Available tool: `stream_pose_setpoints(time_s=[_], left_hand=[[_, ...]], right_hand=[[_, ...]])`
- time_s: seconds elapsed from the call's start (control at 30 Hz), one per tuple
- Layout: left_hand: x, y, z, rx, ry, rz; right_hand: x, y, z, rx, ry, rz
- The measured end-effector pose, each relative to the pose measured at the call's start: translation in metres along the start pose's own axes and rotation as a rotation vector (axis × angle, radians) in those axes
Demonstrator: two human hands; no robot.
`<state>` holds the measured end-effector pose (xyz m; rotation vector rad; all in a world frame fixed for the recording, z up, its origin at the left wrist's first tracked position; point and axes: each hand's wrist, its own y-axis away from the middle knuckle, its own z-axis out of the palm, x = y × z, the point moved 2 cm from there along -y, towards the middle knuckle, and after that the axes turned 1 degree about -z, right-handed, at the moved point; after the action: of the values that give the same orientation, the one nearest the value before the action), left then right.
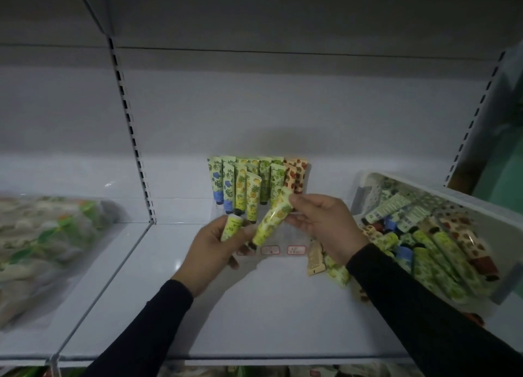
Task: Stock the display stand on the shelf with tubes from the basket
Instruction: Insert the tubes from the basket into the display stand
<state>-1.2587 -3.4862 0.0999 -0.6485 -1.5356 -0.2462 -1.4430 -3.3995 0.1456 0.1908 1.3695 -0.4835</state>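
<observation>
A clear display stand (pixel 283 249) sits mid-shelf, its back rows filled with upright patterned tubes (pixel 254 181) in blue, yellow-green and red prints. My left hand (pixel 215 252) grips a yellow-green tube (pixel 231 227), cap end up. My right hand (pixel 322 223) pinches the top of a second yellow-green tube (pixel 273 221), which slants down toward the left hand in front of the stand. The white basket (pixel 481 204) at the right is tilted and holds several more tubes (pixel 430 249).
A few loose tubes (pixel 328 260) lie on the white shelf (pixel 268 314) between the stand and the basket. Bagged goods (pixel 42 243) fill the neighbouring shelf bay at left, beyond a slotted upright (pixel 133 139). An upper shelf overhangs.
</observation>
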Motion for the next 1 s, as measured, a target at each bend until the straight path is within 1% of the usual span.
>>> stream_pose_setpoints(time_s=[0.17,0.27,0.33,0.43,0.6,0.67,0.87,1.0], left_hand=[[-0.017,-0.020,-0.044,0.388,0.107,-0.007],[-0.033,-0.029,-0.053,0.478,0.139,-0.021],[-0.041,-0.032,-0.055,0.491,0.161,-0.032],[-0.049,-0.034,-0.056,0.455,0.101,-0.010],[-0.054,-0.036,-0.059,0.434,0.084,0.004],[-0.055,-0.036,-0.059,0.419,0.080,0.004],[-0.056,-0.035,-0.058,0.401,0.080,-0.003],[-0.056,-0.036,-0.058,0.398,0.085,0.000]], right_hand=[[-0.028,-0.018,-0.010,0.149,0.268,-0.202],[-0.033,-0.028,-0.006,0.174,0.402,-0.261],[-0.033,-0.033,0.000,0.174,0.491,-0.308],[-0.032,-0.034,0.012,0.161,0.622,-0.375],[-0.022,-0.031,0.028,0.122,0.758,-0.412],[-0.018,-0.031,0.032,0.131,0.802,-0.442],[-0.012,-0.030,0.043,0.138,0.888,-0.521],[-0.014,-0.031,0.054,0.171,0.861,-0.565]])
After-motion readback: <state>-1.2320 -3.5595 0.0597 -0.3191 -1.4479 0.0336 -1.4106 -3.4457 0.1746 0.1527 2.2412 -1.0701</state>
